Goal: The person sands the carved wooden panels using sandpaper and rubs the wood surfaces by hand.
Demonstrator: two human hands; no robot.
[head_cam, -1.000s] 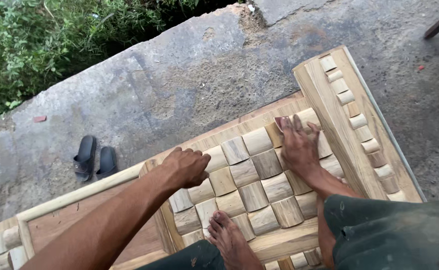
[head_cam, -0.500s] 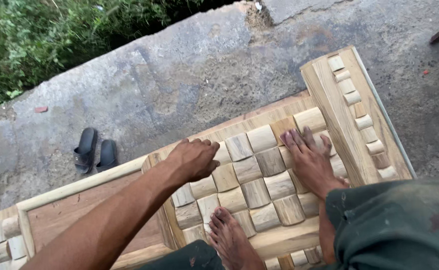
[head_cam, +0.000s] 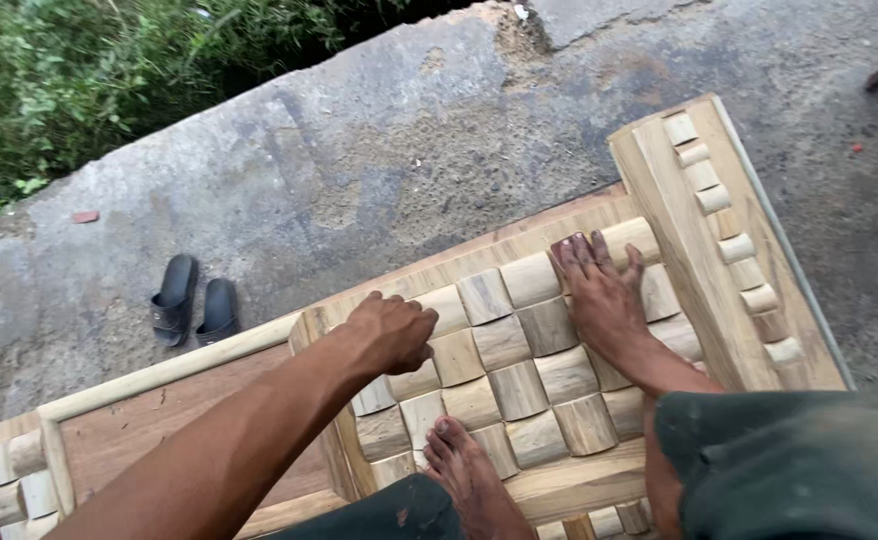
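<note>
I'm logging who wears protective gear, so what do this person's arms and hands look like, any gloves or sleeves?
Left hand and right hand are bare: no gloves, rings or watch visible. Both forearms are uncovered, no sleeves in view.

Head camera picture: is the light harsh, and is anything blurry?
Head view: soft, even daylight with no hard shadows or glare; the wooden block panel, left hand and right hand are sharp; the dark clothing at the lower edge is close and soft; the bushes look slightly smeared.
</note>
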